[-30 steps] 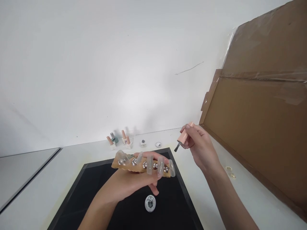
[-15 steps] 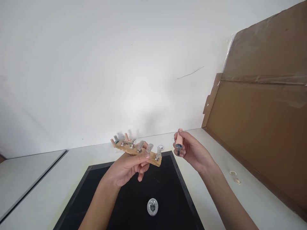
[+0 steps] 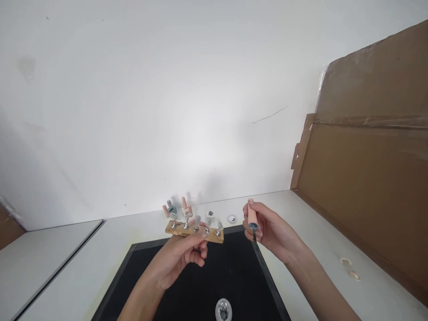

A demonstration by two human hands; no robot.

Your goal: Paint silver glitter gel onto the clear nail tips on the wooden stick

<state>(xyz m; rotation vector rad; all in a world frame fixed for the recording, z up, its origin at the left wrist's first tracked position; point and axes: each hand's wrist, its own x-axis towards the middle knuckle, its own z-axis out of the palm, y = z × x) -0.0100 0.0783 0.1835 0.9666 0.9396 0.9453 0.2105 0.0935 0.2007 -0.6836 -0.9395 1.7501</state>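
Note:
My left hand (image 3: 182, 261) is closed around the underside of a small wooden bar (image 3: 194, 232) that carries several metal studs with clear nail tips. It holds the bar level above the far edge of a black mat (image 3: 147, 285). My right hand (image 3: 267, 229) pinches a peach-capped polish brush (image 3: 251, 218), its dark bristles pointing down towards me. The brush is a short way to the right of the bar and does not touch it.
Several small polish bottles (image 3: 177, 209) stand by the wall behind the bar. A round silver jar (image 3: 223, 309) sits on the mat's near part. A large cardboard sheet (image 3: 368, 178) leans at the right. Small round bits (image 3: 345, 261) lie on the white table.
The view has tilted up. My left hand has turned the bar more level and edge-on and moved it further away. My right hand stays beside it with the brush.

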